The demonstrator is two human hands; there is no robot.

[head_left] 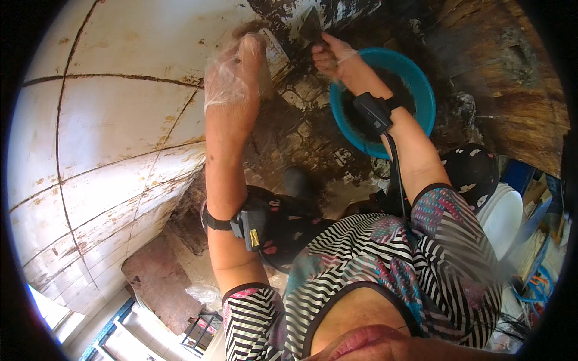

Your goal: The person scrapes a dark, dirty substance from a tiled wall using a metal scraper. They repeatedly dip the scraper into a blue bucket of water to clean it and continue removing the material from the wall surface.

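Note:
My left hand (238, 69), in a loose clear plastic glove, is raised against the grimy white tiled wall (111, 114) at its dark, dirt-crusted edge. Its fingers curl round something brownish that I cannot make out. My right hand (334, 60), also with thin plastic at the wrist, grips a dark wide-bladed scraper (310, 24) near that stained edge. Below it a blue plastic basin (424, 102) holds murky dark liquid on the blackened floor (322, 171).
A stained brown wooden board (524, 90) stands at the right. White containers (503, 219) and blue cords (533, 289) crowd the lower right. At the lower left lie a brown sheet (153, 280), crumpled plastic (205, 295) and a dark wire rack (198, 328).

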